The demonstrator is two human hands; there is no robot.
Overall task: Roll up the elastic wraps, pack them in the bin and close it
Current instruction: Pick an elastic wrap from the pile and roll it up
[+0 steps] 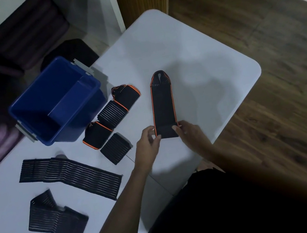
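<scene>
Orange-edged wrap (162, 104) flat on table (210, 62), left hand (149, 143) and right hand (189, 133) grip pinching near end

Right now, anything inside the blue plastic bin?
No wraps show inside the blue plastic bin; only its bare blue floor and walls. Its near wall hides part of the floor, so that strip cannot be checked.

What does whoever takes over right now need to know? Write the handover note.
Left hand and right hand pinch the near end of the orange-trimmed wrap, laid flat on the table, first fold started.
Blue bin is open and looks empty; no lid in view.
Beside it: two orange-edged wraps and two ribbed ones, folded or rolled.
Two long ribbed wraps lie unrolled.
Left: roll, pack, close.
</scene>
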